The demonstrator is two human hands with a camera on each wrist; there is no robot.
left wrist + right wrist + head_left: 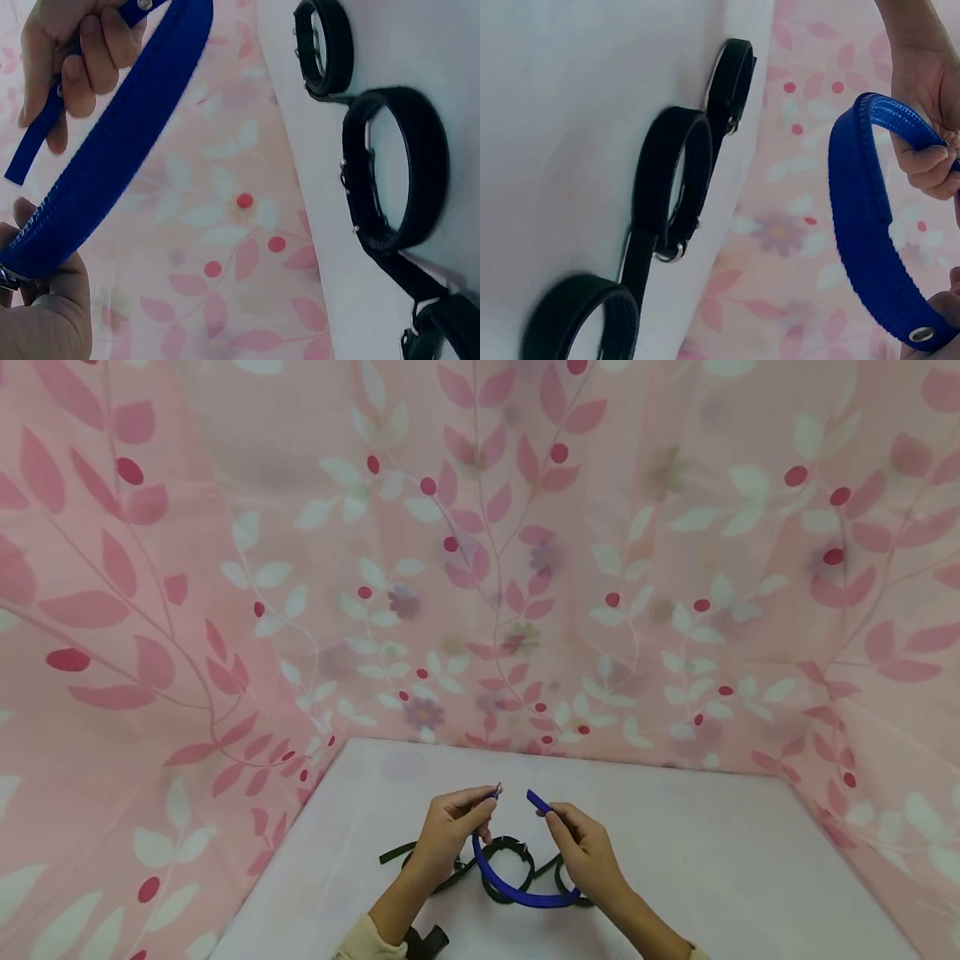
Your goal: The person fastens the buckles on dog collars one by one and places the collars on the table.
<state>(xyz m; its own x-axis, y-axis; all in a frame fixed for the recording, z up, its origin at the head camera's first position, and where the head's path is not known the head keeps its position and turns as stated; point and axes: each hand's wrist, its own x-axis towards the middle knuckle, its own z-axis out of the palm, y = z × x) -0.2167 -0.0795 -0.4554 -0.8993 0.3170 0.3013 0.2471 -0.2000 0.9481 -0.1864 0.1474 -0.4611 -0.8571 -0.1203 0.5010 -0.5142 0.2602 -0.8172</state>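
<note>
A blue collar (525,897) of woven strap hangs in a curve between the two hands above the table. My left hand (447,835) pinches its end with the metal buckle (10,277). The right hand (588,852) grips the other end, and a short length of strap sticks out past its fingertips. Metal eyelets, such as this eyelet (922,334), show along the strap. The strap's end and the buckle are apart. On the table behind and below are black collars (431,172), each fastened into a loop with a buckle.
The black collars stand in a row on the white table (675,860), with a loose black strap end (396,852) pointing left. A dark object (429,941) lies near the left forearm. Pink leaf-patterned cloth (495,568) walls the table at the back and sides.
</note>
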